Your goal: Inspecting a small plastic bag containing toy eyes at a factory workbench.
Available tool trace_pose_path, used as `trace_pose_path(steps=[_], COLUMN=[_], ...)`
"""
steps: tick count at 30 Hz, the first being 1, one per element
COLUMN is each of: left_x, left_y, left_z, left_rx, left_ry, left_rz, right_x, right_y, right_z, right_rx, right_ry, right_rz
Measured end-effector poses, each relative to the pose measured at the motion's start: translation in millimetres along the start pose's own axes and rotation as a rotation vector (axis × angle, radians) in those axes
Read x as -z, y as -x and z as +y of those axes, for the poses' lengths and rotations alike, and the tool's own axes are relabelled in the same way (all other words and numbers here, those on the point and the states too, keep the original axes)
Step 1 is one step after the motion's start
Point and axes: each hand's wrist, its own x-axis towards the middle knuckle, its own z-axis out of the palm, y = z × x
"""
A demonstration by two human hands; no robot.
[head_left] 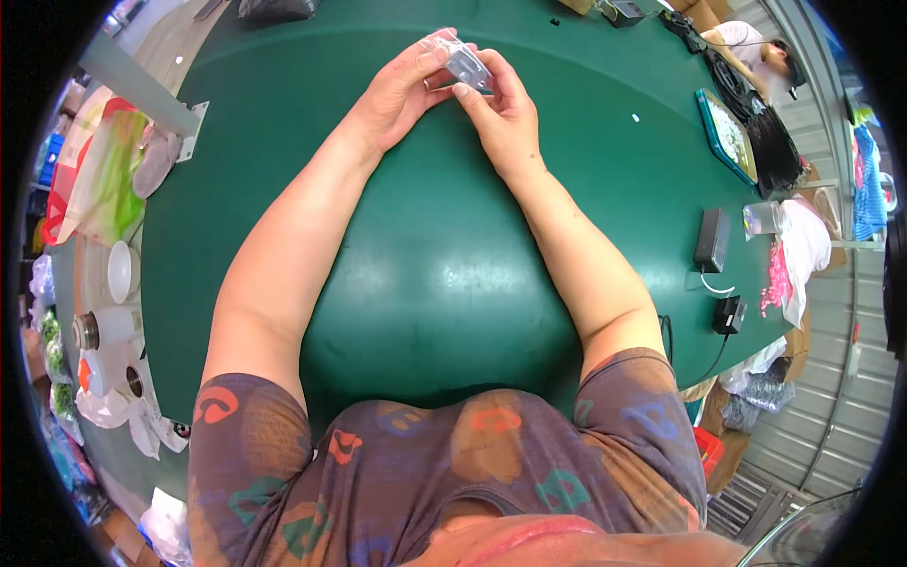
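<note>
Packet [467, 66], pinched between our left hand [401, 93] and right hand [503, 106], we judge light, slippery, best gripped by its edges.

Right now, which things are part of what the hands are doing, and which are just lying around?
Part of it:
small clear plastic packet
left hand and right hand, both holding it

Probably just lying around, since neither hand touches them:
black box
black adapter
clear tub
pink pieces
white bowl
</note>
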Motion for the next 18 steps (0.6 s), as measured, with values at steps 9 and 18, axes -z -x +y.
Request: trace_pose_path(steps=[9,18], left_x=[8,0], left_y=[0,0], left_z=[-5,-3], left_rx=[-0.013,-0.034], left_ry=[-0.029,-0.111], left_rz=[0.018,-0.022], right_x=[8,18], right_y=[-1,-13], right_z=[0,6], right_rx=[0.279,-0.348], right_ry=[0.433,-0.381], right_rz=[0.108,0.043])
